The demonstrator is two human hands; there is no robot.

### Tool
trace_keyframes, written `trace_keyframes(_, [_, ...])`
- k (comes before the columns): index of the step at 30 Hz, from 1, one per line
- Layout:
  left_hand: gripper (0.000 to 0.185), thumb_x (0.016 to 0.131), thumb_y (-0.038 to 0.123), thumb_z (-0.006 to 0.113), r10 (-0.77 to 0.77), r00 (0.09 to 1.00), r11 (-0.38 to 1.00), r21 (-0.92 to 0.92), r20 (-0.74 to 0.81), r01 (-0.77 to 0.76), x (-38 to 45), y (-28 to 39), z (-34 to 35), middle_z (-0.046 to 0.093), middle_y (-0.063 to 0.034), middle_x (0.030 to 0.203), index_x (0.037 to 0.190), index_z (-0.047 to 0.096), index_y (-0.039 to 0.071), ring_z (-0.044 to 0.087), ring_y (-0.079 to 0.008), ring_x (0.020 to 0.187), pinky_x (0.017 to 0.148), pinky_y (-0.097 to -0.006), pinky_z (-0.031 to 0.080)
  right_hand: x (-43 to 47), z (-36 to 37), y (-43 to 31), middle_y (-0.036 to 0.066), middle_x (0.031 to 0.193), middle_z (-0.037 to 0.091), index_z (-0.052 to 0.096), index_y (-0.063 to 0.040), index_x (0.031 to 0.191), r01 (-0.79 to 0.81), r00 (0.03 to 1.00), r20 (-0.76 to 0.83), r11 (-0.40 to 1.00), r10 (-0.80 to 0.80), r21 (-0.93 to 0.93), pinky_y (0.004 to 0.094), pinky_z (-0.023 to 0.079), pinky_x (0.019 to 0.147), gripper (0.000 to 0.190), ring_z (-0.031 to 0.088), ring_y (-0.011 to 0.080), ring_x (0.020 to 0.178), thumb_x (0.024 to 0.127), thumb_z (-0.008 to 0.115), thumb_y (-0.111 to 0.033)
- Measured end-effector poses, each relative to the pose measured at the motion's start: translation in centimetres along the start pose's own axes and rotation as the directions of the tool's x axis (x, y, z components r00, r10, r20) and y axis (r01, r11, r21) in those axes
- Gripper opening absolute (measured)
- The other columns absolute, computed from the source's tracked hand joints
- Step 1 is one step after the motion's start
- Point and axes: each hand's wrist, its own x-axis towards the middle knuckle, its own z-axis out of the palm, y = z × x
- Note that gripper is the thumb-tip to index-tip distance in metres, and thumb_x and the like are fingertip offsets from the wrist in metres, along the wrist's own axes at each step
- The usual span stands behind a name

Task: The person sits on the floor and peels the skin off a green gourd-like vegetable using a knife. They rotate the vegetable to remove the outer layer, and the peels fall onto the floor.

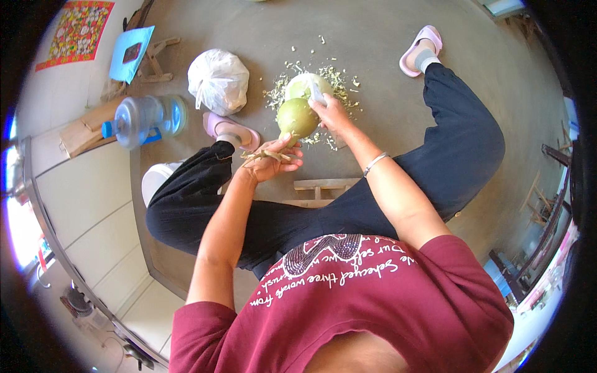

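Observation:
A bottle gourd point(297, 117) hangs in front of me over the floor, its narrow neck and dry brown stem point(267, 155) towards me. The smaller bulb is green, while the larger far bulb point(298, 86) looks pale and scraped. Around the neck, my left hand point(276, 161) supports the gourd, with some fingers spread. In my right hand point(332, 114) is a pale, flat tool point(317, 91), perhaps a knife or scraper. It lies against the far bulb; its edge is too blurred to make out. Pale green peel shavings point(343, 81) litter the floor beneath.
A tied white plastic bag point(219, 81) sits to the left of the shavings. Nearer the cabinets point(84, 200), a large blue water bottle point(142, 120) lies on its side. A white round container point(156, 182) stands beside my left leg. Between my legs is a wooden stool point(322, 184).

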Motion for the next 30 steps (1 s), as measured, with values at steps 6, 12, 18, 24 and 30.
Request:
trace_keyframes(6, [0.040,0.101,0.029,0.055,0.475,0.754,0.879,0.217,-0.454,-0.424,0.7,-1.3,2.3,0.065,-0.0132,0.103,0.127,0.052,-0.001,0.069,-0.0216,0.078,0.069,-0.0298,0.058,0.0,0.5,0.0,0.010,0.075,0.066,0.060,0.001,0.111,0.104,0.992,-0.064,0.993,-0.107,-0.052,0.0320,0.049,0.049,0.041,0.060,0.0167,0.052,0.091,0.065,-0.035])
trace_keyframes(12, [0.052,0.092,0.003,0.062,0.699,0.632,0.715,0.310,-0.334,-0.627,0.9,-3.7,3.4,0.037,-0.0101,0.150,0.142,0.048,0.010,0.055,-0.0247,0.122,0.093,-0.0365,0.056,0.6,1.1,-0.4,0.010,0.076,0.067,0.061,0.000,0.108,0.105,0.993,-0.053,0.994,-0.104,0.010,0.0336,0.050,0.050,0.036,0.060,0.0167,0.052,0.091,0.064,-0.033])
trace_keyframes(18, [0.061,0.084,0.012,0.077,0.803,0.418,0.594,0.515,-0.425,-0.617,3.4,-4.0,2.2,0.041,-0.0126,0.149,0.139,0.049,0.007,0.054,-0.0236,0.122,0.094,-0.0319,0.052,1.2,0.0,-0.7,0.003,0.078,0.060,0.061,-0.003,0.107,-0.020,1.000,0.025,0.999,0.019,0.035,0.0279,0.047,0.046,0.032,0.056,0.0100,0.050,0.098,0.055,-0.033])
trace_keyframes(24, [0.051,0.086,0.016,0.075,0.535,0.490,0.725,0.076,-0.688,-0.684,2.7,-1.5,2.2,0.062,-0.0051,0.101,0.132,0.055,0.009,0.059,-0.0123,0.081,0.072,-0.0277,0.056,2.8,-2.1,0.4,0.014,0.083,0.063,0.060,-0.004,0.103,0.020,1.000,-0.007,0.938,-0.024,-0.346,0.0418,0.051,0.065,0.029,0.064,0.0292,0.071,0.099,0.046,-0.029])
trace_keyframes(30, [0.057,0.085,0.014,0.075,0.511,0.502,0.744,0.066,-0.698,-0.665,3.7,-1.1,1.0,0.062,-0.0109,0.117,0.136,0.051,0.006,0.064,-0.0164,0.091,0.069,-0.0287,0.058,4.5,-2.7,-3.8,0.020,0.108,0.068,0.066,-0.009,0.105,-0.073,0.997,-0.062,0.618,0.038,-0.783,0.0514,0.050,0.088,0.046,0.065,0.0393,0.102,0.100,0.038,-0.046])
